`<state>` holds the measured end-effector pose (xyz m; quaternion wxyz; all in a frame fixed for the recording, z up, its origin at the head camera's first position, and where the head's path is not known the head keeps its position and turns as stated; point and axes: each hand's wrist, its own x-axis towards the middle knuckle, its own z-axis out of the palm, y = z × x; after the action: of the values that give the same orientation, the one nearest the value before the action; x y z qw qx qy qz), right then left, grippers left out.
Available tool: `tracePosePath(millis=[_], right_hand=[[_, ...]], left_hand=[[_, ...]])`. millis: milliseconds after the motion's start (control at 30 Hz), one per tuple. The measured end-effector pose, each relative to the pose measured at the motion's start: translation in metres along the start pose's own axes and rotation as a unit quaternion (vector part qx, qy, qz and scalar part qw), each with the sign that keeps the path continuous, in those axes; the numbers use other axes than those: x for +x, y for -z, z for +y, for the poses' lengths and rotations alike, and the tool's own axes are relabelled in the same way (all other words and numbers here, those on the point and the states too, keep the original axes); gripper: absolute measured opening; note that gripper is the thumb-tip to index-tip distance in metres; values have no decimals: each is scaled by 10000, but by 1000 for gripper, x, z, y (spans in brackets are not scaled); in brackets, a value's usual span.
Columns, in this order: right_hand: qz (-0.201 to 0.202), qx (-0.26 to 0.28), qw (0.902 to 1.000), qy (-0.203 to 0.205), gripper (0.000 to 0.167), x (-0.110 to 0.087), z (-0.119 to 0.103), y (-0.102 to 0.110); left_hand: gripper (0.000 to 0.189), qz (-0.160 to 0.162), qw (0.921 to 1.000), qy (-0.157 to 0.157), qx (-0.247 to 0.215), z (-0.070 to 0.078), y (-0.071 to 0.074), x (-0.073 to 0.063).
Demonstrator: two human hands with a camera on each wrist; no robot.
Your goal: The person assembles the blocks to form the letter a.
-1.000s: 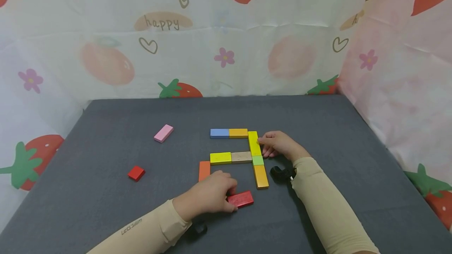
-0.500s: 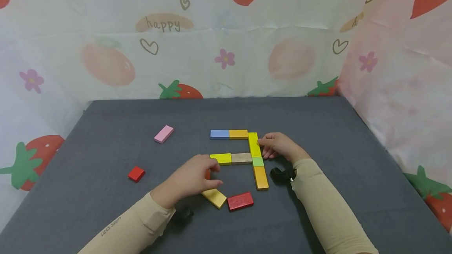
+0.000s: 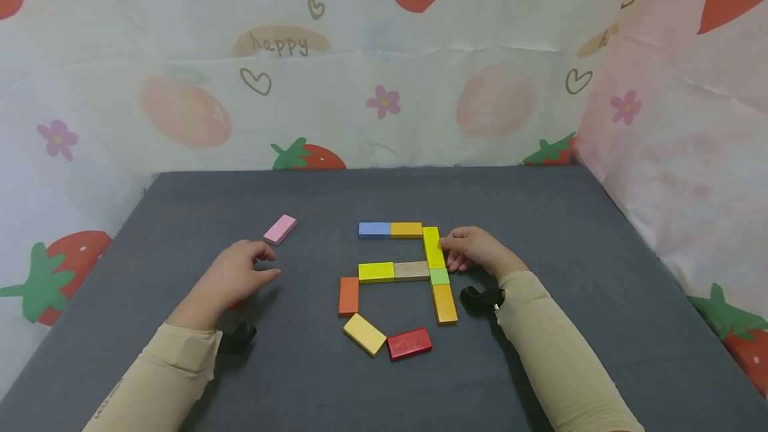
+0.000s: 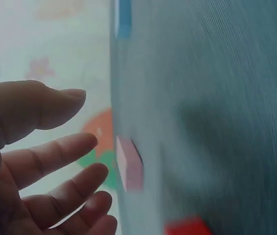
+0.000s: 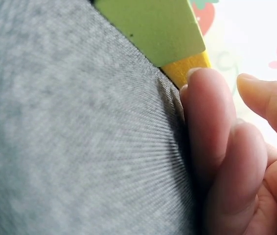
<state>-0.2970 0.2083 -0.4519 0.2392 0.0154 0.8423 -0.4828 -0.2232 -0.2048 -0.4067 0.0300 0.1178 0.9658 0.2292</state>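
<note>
My left hand [image 3: 231, 279] hovers over the left of the table, its fingers spread and holding nothing. A pink block [image 3: 280, 229] lies just beyond its fingertips; a red block [image 4: 190, 227] is mostly hidden beneath the hand in the head view. My right hand [image 3: 477, 249] rests on the table with loosely curled fingers, beside the long yellow block [image 3: 433, 247] and the green block [image 5: 153, 32]. Left of it run a blue block [image 3: 375, 231], an orange-yellow block [image 3: 406, 231], a yellow block [image 3: 376, 273] and a bare wood block [image 3: 411, 271].
An orange block [image 3: 349, 297], a pale yellow block [image 3: 365, 335] and a dark red block [image 3: 409, 344] curve along the near side. Another orange-yellow block [image 3: 445, 305] extends toward the front from the green one. Dark grey cloth [image 3: 540, 205] covers the table.
My left hand has left the dark red block and moved left and away toward the pink block, uncovering the orange and pale yellow blocks. My right hand has stayed in place.
</note>
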Motion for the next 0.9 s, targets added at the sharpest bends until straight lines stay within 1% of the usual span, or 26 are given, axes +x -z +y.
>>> tracePosePath(millis=[33, 167, 200, 300, 367, 467, 567, 767, 833, 900], right_hand=[[-4, -12, 10000, 8, 27, 0, 1, 0], [-6, -7, 10000, 22, 28, 0, 2, 0], [-5, -3, 10000, 16, 28, 0, 2, -1], [12, 8, 10000, -26, 28, 0, 1, -1], [8, -19, 10000, -39, 28, 0, 1, -2], [31, -10, 10000, -80, 27, 0, 0, -2], [38, 4, 10000, -85, 26, 0, 0, -1], [32, 9, 10000, -35, 27, 1, 1, 0], [46, 21, 10000, -66, 27, 1, 1, 0], [47, 3, 10000, -71, 27, 2, 2, 0]], left_hand=[[26, -34, 9999, 111, 46, -6, 1, -1], [35, -340, 9974, 563, 285, -25, 1, -5], [37, -411, 9966, 638, 331, -29, 0, -6], [41, -544, 9952, 720, 368, -37, 0, -9], [42, -579, 9952, 724, 319, -40, 0, -11], [43, -599, 9959, 641, 241, -45, 1, -13], [44, -720, 9954, 617, 121, -49, 5, -15], [47, -1174, 9883, 946, -216, -55, 11, -16], [48, -1255, 9861, 1047, -295, -54, 12, -16], [48, -1278, 9853, 1084, -330, -54, 13, -16]])
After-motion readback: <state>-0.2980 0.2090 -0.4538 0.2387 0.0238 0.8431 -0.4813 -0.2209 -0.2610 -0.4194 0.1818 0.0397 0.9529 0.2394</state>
